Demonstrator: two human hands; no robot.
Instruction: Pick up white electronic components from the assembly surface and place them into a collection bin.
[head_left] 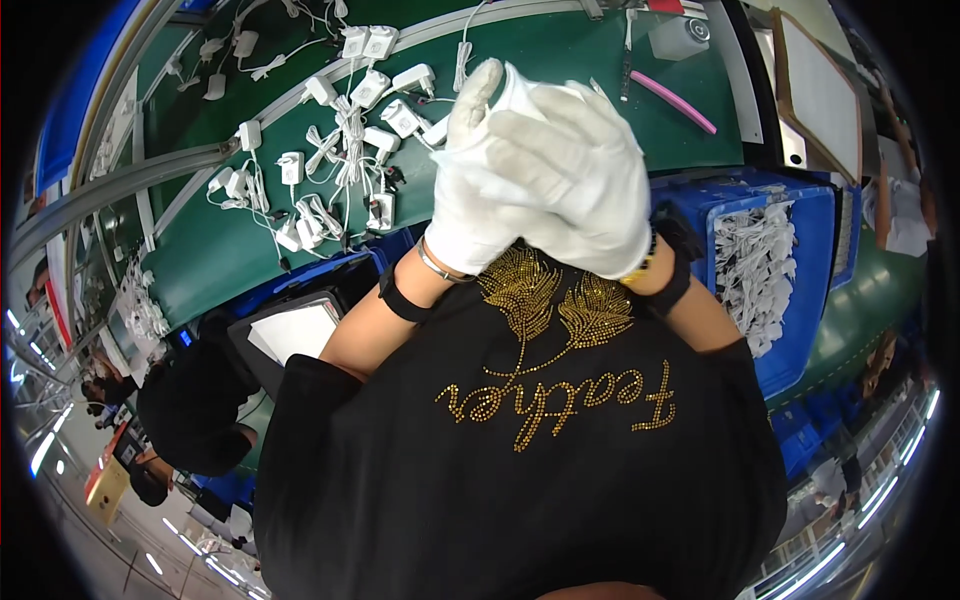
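white charger piece (520,85) is up in both your gloved hands, held over the near edge of the green desk (230,250). left hand (480,190) fingers wrapped shut on it, right hand (590,190) fingers curled over its top. looks mid-way: many white chargers with cords (345,150) lie left of it unhandled, blue bin (770,250) of cords sits right of it.

Both gloved hands, left hand (480,190) and right hand (585,185), clasp a white adapter (520,90) above the green conveyor belt (220,250).
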